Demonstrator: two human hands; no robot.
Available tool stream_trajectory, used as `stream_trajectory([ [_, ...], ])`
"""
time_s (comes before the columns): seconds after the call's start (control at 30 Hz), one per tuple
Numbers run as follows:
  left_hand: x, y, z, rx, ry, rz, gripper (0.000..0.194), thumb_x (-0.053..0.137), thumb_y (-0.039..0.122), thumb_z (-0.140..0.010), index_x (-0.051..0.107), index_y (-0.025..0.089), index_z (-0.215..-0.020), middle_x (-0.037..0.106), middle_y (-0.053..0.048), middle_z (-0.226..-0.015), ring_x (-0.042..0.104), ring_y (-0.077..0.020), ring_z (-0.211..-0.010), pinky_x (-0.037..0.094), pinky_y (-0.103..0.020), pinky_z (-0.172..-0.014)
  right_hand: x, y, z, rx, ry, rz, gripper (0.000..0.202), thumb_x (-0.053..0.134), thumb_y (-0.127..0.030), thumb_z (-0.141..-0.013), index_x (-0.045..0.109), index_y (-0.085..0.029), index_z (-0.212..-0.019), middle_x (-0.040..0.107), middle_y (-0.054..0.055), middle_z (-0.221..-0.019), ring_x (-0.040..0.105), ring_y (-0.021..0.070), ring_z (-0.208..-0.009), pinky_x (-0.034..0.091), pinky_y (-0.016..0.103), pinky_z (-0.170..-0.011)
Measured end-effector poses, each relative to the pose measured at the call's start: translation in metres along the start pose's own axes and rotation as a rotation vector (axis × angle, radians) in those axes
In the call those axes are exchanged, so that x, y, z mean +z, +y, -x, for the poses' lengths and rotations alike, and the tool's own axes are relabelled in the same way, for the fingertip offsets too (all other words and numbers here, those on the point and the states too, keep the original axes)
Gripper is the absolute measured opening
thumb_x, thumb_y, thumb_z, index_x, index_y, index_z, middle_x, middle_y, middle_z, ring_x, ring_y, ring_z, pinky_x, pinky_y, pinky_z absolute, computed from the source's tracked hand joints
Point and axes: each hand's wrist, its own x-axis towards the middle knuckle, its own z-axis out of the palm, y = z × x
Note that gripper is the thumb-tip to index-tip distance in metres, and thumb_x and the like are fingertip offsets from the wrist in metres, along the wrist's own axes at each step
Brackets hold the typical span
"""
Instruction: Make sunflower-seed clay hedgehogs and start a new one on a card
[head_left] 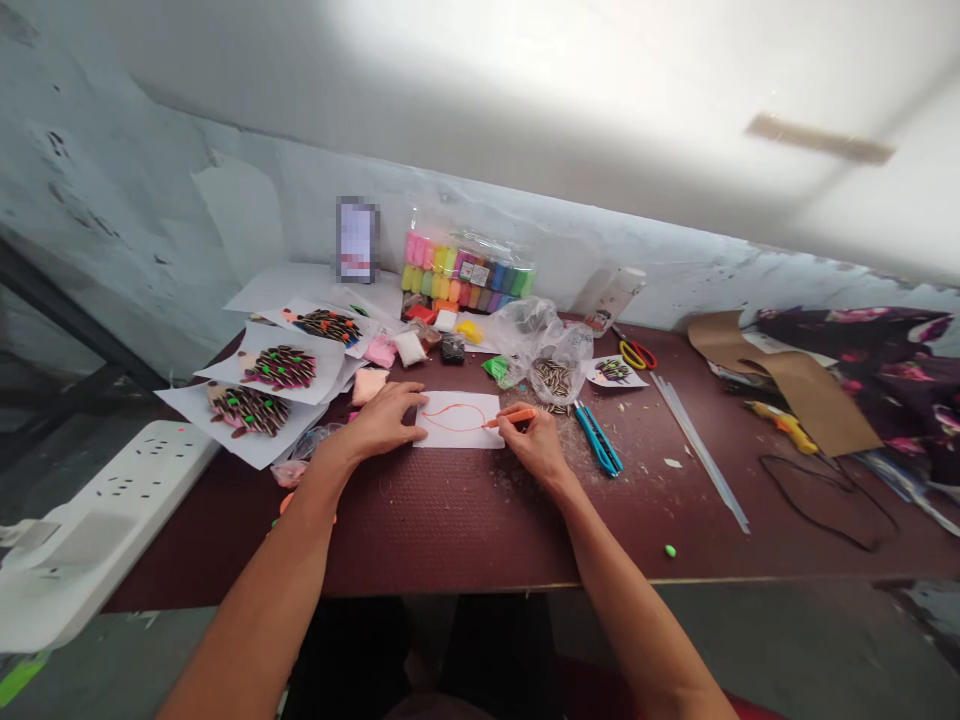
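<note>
A small white sheet of paper (457,432) lies on the dark red table, with an orange curved outline drawn on it. My right hand (534,440) is closed around an orange marker (517,417), whose tip is at the right end of the outline. My left hand (390,415) rests at the paper's left edge, fingers spread and holding nothing. To the right of my right hand lies a blue-handled cutter (598,440). A plastic bag of striped seeds (553,375) sits just beyond it, some seeds spilled beside it.
Hedgehog-like seed crafts on paper (255,405) lie left, above a white power strip (112,520). Packs of coloured clay (465,275) and a phone (358,240) stand at the back. Scissors (637,352), clear glue sticks (701,450) and a yellow glue gun (784,425) lie right.
</note>
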Motion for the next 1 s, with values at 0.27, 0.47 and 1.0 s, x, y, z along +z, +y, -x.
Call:
stream_trajectory([
  [0.27, 0.001, -0.001, 0.000, 0.003, 0.005, 0.000, 0.054, 0.067, 0.035, -0.073, 0.068, 0.019, -0.124, 0.053, -0.013, -0.150, 0.046, -0.0343, -0.139, 0.034, -0.050, -0.119, 0.001, 0.000, -0.001, 0.023, 0.036, -0.023, 0.023, 0.058, -0.031, -0.076, 0.075, -0.017, -0.070, 0.071, 0.004, -0.062, 0.054, 0.0133, -0.049, 0.038, 0.023, -0.048],
  [0.47, 0.001, -0.001, 0.000, 0.008, 0.015, 0.003, 0.053, 0.067, 0.036, -0.072, 0.068, 0.021, -0.123, 0.054, -0.011, -0.149, 0.047, -0.0338, -0.139, 0.034, -0.050, -0.119, 0.001, 0.002, -0.002, 0.026, 0.045, -0.022, 0.023, 0.058, -0.032, -0.076, 0.075, -0.017, -0.070, 0.071, 0.003, -0.062, 0.055, 0.0133, -0.049, 0.039, 0.023, -0.048],
  [1.0, 0.001, 0.001, 0.000, 0.017, 0.013, 0.020, 0.054, 0.066, 0.034, -0.073, 0.067, 0.020, -0.125, 0.055, -0.011, -0.149, 0.046, -0.0332, -0.140, 0.034, -0.048, -0.119, 0.010, -0.010, 0.002, -0.027, 0.105, -0.047, 0.020, 0.056, -0.034, -0.081, 0.070, -0.019, -0.082, 0.064, 0.000, -0.065, 0.051, 0.0130, -0.053, 0.038, 0.024, -0.051],
])
